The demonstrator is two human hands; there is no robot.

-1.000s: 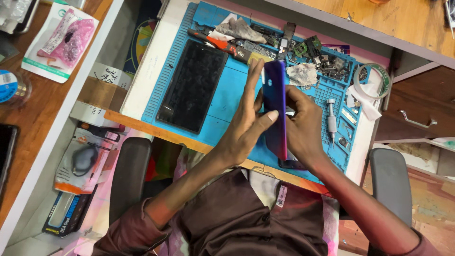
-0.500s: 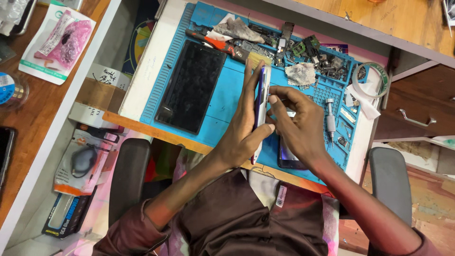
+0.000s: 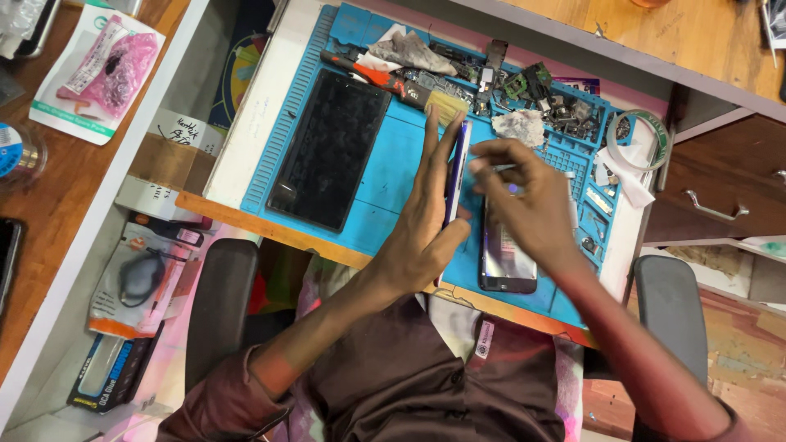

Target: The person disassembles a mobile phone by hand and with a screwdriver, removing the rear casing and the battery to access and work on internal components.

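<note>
On the cluttered counter's blue silicone repair mat (image 3: 393, 164), the left hand (image 3: 426, 229) grasps a thin purple phone panel (image 3: 457, 168) edge-up, long axis pointing away; right-hand fingers (image 3: 491, 160) pinch a slim tool beside it.

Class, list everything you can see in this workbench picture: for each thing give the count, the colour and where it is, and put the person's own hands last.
Work mat: one, blue, on the white bench.
Dark panel: one, black, flat on the mat's left half.
Thin panel: one, purple-edged, held on edge at mid mat.
Phone body: one, shiny, flat on the mat near its front edge.
Screwdriver: one, red and black, at the mat's back.
Small parts: many, dark, in the mat's back trays.
Tape roll: one, pale, right of the mat.
Drawer handle: one, metal, far right.
Packets: several, on the left shelves.
Left hand: holds the thin panel.
Right hand: above the phone body, pinching a thin tool.
</note>
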